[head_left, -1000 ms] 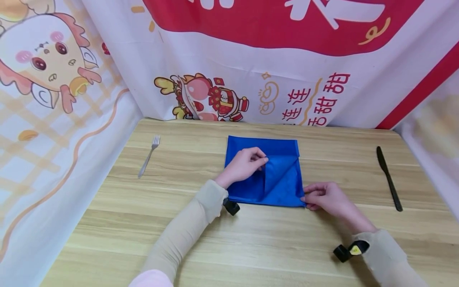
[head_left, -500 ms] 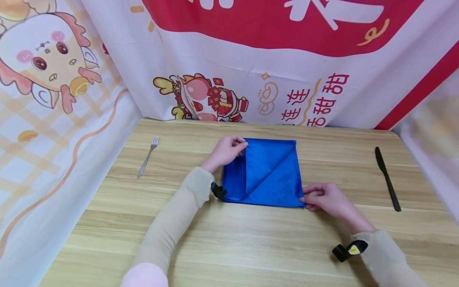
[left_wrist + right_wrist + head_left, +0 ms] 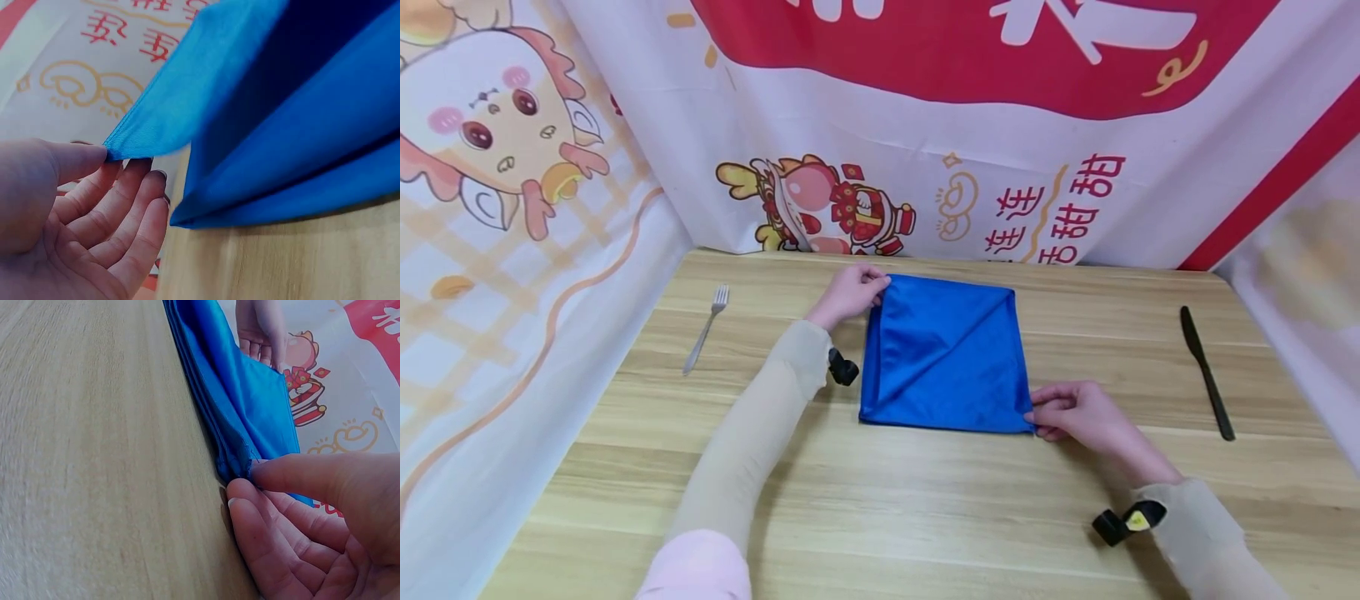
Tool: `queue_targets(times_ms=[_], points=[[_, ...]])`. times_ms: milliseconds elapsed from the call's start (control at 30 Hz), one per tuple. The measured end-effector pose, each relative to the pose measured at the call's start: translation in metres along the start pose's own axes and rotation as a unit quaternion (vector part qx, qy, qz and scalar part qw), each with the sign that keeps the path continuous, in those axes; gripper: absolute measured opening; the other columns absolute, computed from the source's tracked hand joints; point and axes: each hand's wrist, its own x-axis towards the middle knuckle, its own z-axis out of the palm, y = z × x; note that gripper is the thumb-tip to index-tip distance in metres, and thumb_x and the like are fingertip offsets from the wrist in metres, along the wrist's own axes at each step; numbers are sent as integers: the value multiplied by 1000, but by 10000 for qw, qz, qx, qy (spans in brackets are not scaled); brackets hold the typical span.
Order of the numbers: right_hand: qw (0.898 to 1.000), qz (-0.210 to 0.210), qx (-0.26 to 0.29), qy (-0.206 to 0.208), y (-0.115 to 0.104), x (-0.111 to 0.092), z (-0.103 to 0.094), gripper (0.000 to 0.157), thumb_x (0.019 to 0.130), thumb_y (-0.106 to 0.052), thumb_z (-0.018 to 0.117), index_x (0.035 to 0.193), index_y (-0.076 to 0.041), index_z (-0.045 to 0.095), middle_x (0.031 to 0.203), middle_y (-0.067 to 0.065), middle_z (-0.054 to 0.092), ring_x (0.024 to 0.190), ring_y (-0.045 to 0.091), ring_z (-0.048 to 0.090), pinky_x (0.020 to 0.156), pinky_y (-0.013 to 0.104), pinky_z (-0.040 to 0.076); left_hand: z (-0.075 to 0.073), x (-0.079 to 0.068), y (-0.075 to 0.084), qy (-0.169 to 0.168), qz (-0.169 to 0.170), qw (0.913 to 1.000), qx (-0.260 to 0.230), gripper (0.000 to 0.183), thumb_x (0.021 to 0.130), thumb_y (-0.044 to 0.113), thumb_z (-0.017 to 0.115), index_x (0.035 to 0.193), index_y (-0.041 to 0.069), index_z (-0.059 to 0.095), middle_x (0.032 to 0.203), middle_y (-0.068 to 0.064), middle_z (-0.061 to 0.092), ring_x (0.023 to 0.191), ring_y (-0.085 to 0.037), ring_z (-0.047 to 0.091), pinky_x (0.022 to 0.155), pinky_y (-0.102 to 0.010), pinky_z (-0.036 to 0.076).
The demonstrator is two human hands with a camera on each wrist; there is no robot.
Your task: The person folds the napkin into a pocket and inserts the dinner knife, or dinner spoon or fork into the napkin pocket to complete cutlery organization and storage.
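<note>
A blue cloth napkin (image 3: 951, 358), folded into a layered square, lies on the wooden table. My left hand (image 3: 850, 293) pinches the corner of its top layer at the far left. In the left wrist view that corner is lifted between thumb and forefinger of the left hand (image 3: 94, 206), with lower layers of the napkin (image 3: 300, 169) beneath. At the near right corner, my right hand (image 3: 1078, 414) pinches the napkin's edges. The right wrist view shows several stacked layers of the napkin (image 3: 231, 425) at the thumb and fingertips of the right hand (image 3: 312, 531).
A silver fork (image 3: 706, 329) lies on the table (image 3: 925, 508) to the left of the napkin. To the right lies a dark knife (image 3: 1206, 372). Printed cloth walls (image 3: 880, 125) stand behind and beside the table.
My left hand has drawn the top layer's corner from the napkin's middle to the far left, so the layer now spans most of the square. The right hand stays at its corner.
</note>
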Motion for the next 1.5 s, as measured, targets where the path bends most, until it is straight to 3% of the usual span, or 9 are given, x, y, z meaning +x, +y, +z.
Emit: queue_targets(times_ms=[367,1000,1133,1233,1500], points=[[10000,-5,17,17,1,1,2,35,97,-10,71,124,12,63,96,14,74,79,25,70,72,34,60,-4,12,-9,-33,-452,9990,16,28,107,24,56,121,2,64,103,-14,66,92,-31,66,77,-36,54],[10000,-49,69,-37,1,2,0,38,97,-14,72,124,11,63,96,14,74,79,25,70,72,34,60,-7,18,-30,150,-902,9947,466,24,104,24,62,116,4,66,98,-12,69,83,-24,66,75,-33,54],[9999,-106,21,25,-4,0,-8,45,96,-22,74,127,9,63,100,14,74,83,25,71,74,34,60,-12,10,-31,283,-783,9951,524,27,102,27,65,120,6,65,96,-12,70,80,-24,65,72,-34,52],[9996,-226,-34,162,-10,1,-19,48,98,-25,73,129,10,62,105,17,73,87,25,71,76,35,60,-17,0,-29,317,-501,9964,607,28,102,27,65,120,5,65,97,-12,70,80,-25,66,70,-35,52],[9950,-314,-652,694,-24,17,-46,60,97,-42,70,134,4,61,121,19,69,102,28,70,85,31,57,-21,-36,-21,169,155,9972,714,27,101,28,66,116,5,68,104,-9,68,91,-24,63,75,-36,55]])
